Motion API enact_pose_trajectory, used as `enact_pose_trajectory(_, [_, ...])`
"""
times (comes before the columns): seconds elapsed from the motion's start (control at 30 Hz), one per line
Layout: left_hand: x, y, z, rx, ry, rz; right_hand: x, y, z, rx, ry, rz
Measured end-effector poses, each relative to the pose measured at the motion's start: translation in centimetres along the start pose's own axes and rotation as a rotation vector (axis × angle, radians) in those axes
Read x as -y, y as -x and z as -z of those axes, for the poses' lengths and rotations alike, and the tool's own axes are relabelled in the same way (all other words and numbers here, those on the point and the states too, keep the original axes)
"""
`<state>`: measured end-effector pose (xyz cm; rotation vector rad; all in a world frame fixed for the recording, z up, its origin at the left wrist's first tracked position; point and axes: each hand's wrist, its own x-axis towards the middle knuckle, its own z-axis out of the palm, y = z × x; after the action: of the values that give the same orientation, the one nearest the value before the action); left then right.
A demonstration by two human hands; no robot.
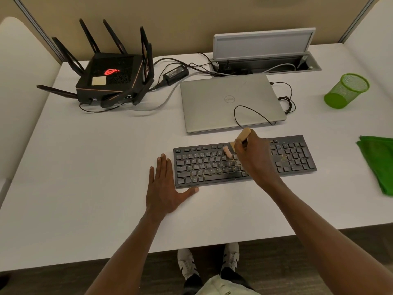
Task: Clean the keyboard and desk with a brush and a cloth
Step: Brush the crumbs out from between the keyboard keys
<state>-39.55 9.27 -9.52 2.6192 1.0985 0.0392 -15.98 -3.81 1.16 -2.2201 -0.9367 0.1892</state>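
Crumbs (284, 159) beside the right hand (253, 160), whose fingers grip the brush (236, 143) on the keyboard (204, 167), could scatter onto the desk (106, 167) toward the flat, empty left hand (165, 188) bracing it.

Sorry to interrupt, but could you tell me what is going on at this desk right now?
A person is cleaning a black keyboard on the white desk. The right hand grips a small wooden brush, its bristles on the upper key rows near the middle. The left hand lies flat on the desk against the keyboard's left end. Crumbs show on the keys. A green cloth lies unused to the right.
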Motion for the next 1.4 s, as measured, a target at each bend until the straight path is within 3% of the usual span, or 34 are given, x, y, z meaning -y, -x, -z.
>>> enact_pose_trajectory(0.23, [-0.1, 0.1, 0.0, 0.002, -0.001, 0.002, -0.4, 0.4, 0.9, 0.070, 0.102, 0.070])
enact_pose_trajectory(0.43, [0.0, 0.0, 0.1, -0.005, 0.019, -0.001, -0.3, -0.5, 1.8, 0.267, 0.218, 0.349])
enact_pose_trajectory(0.57, [-0.1, 0.0, 0.1, -0.004, 0.018, 0.002, -1.8, -0.8, 3.3, 0.284, 0.323, 0.378])
enact_pose_trajectory(0.67, [-0.1, 0.0, 0.1, 0.003, 0.008, 0.004, -1.6, -1.1, 3.9, 0.225, 0.262, 0.396])
enact_pose_trajectory(0.83, [-0.1, 0.1, 0.1, -0.003, 0.019, 0.008, -1.1, -1.0, 2.8, 0.300, 0.193, 0.430])
enact_pose_trajectory(1.07, [-0.1, 0.0, 0.1, 0.007, 0.006, 0.010, -2.1, -1.1, 4.2, 0.180, 0.248, 0.342])
enact_pose_trajectory(1.23, [-0.1, 0.0, 0.1, -0.001, 0.019, 0.008, -0.3, -1.2, 2.9, 0.020, 0.088, 0.075])
enact_pose_trajectory(1.4, [-0.1, 0.1, 0.2, 0.006, 0.015, 0.015, -1.3, 0.4, 1.6, 0.040, 0.059, -0.032])
